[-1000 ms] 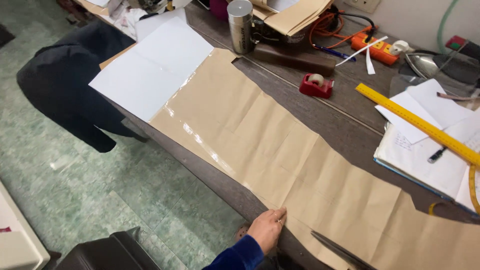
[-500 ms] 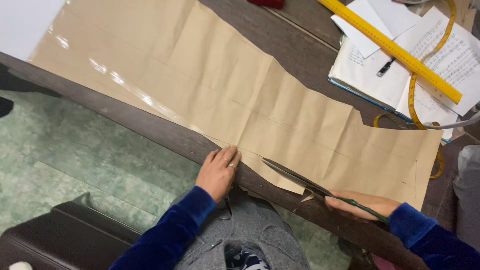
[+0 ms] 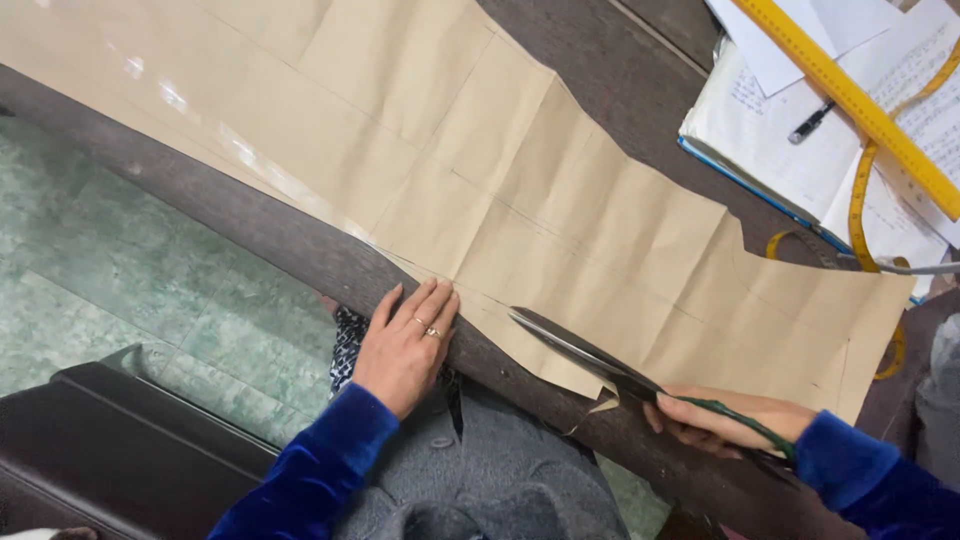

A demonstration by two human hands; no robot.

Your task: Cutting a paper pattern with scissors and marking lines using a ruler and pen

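Right hand cutting long tan kraft-paper pattern sheet [image 3: 560, 210] with large dark steel scissors [image 3: 590, 358], left hand pinning the near edge.

Right hand [image 3: 725, 420] is clenched around the scissors' handles at the table's near edge; blades lie partway into the paper, tips aimed left toward the left hand [image 3: 405, 345]. Left hand lies flat, fingers spread, on the paper's near edge, just beyond the blade tips. Hands apart. Paper's long axis runs left-right along the dark wooden table [image 3: 600, 70]; right hand nearer the cut. Yellow ruler [image 3: 850, 100] and open notebook [image 3: 760, 130] lie well apart, far right.
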